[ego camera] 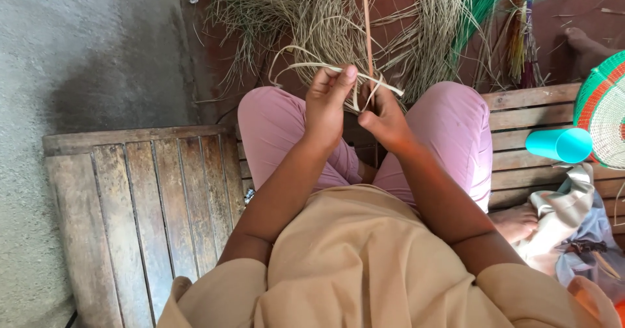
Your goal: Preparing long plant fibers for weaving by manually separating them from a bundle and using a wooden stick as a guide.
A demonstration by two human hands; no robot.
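Two hands, left hand (327, 103) and right hand (384, 116), fingers pinched on pale straw strips (319, 66); one turquoise cup (558, 144) nearby.

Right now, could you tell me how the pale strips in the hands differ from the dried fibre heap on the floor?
The pale strips are few, flat and looped between the left hand and right hand; the dried fibre heap is a loose, thin, tangled mass lying untouched. Both are straw-coloured plant material.

pale straw strips (325, 67) | thin, flat, looped and crossed | pinched between both hands above knees | one strand upright
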